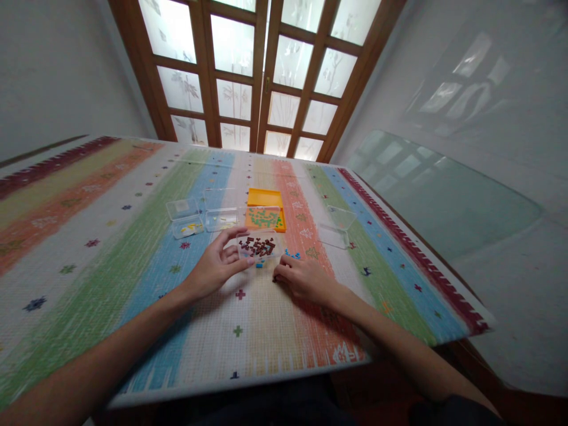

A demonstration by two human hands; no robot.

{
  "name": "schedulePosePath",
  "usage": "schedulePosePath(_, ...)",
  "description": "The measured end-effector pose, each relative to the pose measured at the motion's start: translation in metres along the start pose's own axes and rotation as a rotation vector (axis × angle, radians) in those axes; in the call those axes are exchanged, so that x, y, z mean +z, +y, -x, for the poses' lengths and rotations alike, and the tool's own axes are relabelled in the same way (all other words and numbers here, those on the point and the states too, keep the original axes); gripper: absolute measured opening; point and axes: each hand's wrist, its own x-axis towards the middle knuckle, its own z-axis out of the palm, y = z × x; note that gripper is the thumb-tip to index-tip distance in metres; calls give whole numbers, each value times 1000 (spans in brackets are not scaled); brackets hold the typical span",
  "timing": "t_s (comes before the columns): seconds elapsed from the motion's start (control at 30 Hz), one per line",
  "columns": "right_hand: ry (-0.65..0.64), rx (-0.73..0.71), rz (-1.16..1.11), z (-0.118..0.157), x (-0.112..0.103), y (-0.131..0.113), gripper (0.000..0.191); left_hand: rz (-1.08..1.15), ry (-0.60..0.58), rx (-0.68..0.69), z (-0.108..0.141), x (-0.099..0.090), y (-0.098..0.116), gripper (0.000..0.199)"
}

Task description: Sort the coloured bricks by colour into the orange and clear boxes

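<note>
Pieces (260, 246) of dark brown lie in a clear box (277, 251) before us, its left end held by our left hand (215, 265), thumb and fingers set wide around it. Our right hand (306, 278) pinches a small dark piece (274, 280) in narrowed fingers, low over the striped tabletop (270, 331). Near that hand we see blue pieces (293, 254). Beyond the box, an open orange case (264, 196) holds green pieces (261, 218); leftward, a clear container (181, 208) holds yellow pieces (190, 227).
</note>
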Motion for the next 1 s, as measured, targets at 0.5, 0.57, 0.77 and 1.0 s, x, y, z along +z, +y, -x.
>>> schedulePosePath(0.5,120,43,-61,5,14,0,20,-2,8,7,0,0,-1,62)
schedulePosePath(0.57,130,32,-59,5,16,-1,20,-1,7,11,0,-1,-2,62)
schedulePosePath(0.77,101,43,-25,3,14,-6,16,-9,10,5,0,-1,-2,62)
schedulePosePath(1.0,3,108,58,1,6,-13,19,-20,2,14,-1,-1,-1,62)
